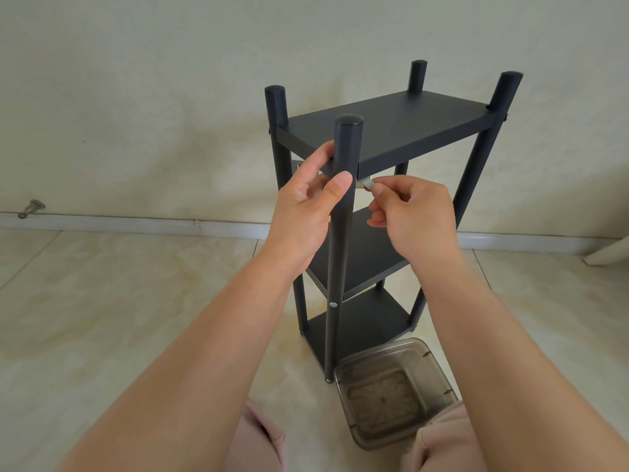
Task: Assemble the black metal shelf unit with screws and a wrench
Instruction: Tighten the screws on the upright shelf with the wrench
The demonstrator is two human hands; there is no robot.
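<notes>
The black shelf unit (381, 206) stands upright at centre frame on the floor, three shelves mounted between four posts. Screw heads show low on the near post (340, 253). The left hand (306, 202) grips that post under the top shelf; the right hand (412, 212) pinches a small silver fastener (368, 184) against the joint. Judged nearly complete: top corner fixing outstanding. The clear tray (394, 393), lower centre, looks empty.

I see a matt black metal shelf unit (384, 127), a smoky translucent plastic tray (394, 393) and a glossy tiled floor (119, 301)
</notes>
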